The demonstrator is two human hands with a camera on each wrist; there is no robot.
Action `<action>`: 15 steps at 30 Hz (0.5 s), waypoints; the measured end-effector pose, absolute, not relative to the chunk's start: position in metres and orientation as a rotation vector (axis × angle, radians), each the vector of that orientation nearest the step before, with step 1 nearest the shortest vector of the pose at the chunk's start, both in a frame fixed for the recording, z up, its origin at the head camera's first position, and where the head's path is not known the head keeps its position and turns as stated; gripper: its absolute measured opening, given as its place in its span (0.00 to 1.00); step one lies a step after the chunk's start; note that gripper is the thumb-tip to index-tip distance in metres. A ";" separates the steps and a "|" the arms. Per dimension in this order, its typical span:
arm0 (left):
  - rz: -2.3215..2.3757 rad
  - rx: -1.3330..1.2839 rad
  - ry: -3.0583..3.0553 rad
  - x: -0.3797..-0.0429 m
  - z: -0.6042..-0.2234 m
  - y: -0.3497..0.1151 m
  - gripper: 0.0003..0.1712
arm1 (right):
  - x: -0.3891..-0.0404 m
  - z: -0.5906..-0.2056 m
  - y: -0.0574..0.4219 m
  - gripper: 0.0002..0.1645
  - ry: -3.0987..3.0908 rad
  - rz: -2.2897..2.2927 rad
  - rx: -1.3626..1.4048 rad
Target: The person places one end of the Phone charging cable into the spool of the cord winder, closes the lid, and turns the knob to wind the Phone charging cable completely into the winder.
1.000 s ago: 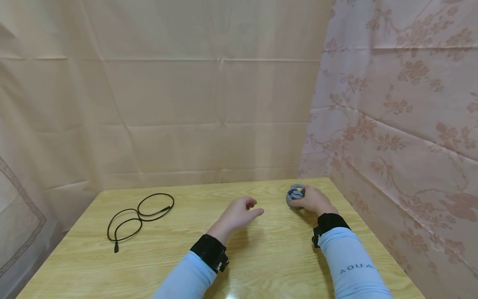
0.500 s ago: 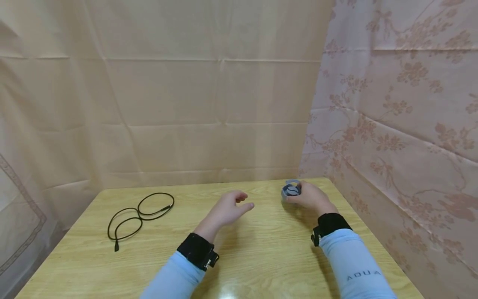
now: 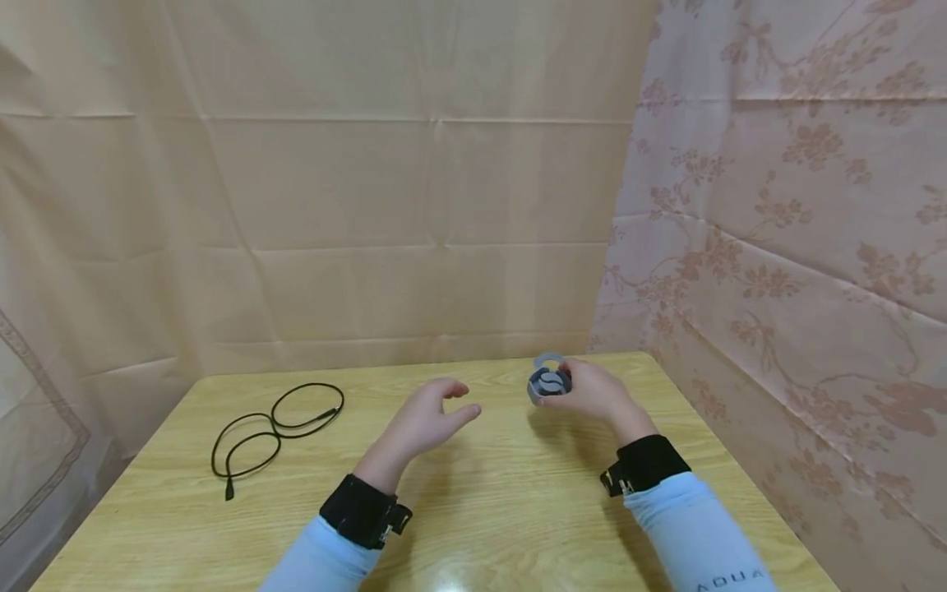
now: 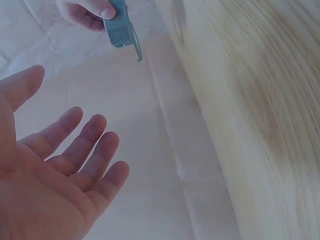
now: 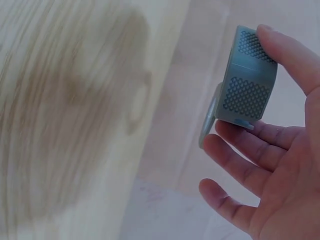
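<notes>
My right hand (image 3: 598,396) pinches a small grey-blue cable winder (image 3: 547,386) between thumb and fingers, held above the table. An S-shaped piece shows in its face, and a ring sticks out at its far edge in the head view. The right wrist view shows the dimpled side of the winder (image 5: 247,95), with the thumb at one end and fingertips at the other. My left hand (image 3: 418,419) hovers over the table, apart from the winder, thumb spread and holding nothing. In the left wrist view its fingers (image 4: 90,142) are loosely extended.
A black cable (image 3: 275,429) lies in loose loops on the left of the wooden table (image 3: 503,526). Behind the table hangs a beige curtain (image 3: 333,205); a floral pink curtain (image 3: 777,247) borders the right side.
My right hand has lifted the cable winder and moved it to the left. My left hand has also moved left, its fingers and thumb still spread. The cable stays put.
</notes>
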State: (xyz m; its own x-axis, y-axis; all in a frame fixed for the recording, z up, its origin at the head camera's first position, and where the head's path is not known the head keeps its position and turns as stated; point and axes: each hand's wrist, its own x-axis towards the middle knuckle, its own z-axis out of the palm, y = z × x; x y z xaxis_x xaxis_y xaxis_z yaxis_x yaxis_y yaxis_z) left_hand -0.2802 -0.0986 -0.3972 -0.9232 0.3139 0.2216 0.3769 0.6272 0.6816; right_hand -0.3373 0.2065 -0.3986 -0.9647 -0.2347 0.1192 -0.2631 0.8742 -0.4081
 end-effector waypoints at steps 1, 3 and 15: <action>-1.172 -0.589 -2.754 -0.279 -0.397 -0.100 0.29 | -0.334 -0.397 0.203 0.45 -2.974 0.658 0.406; -1.152 -0.595 -2.743 -0.277 -0.397 -0.104 0.28 | -0.330 -0.395 0.196 0.44 -2.961 0.634 0.437; -1.024 -0.628 -2.712 -0.258 -0.399 -0.121 0.26 | -0.298 -0.387 0.154 0.42 -2.904 0.576 0.569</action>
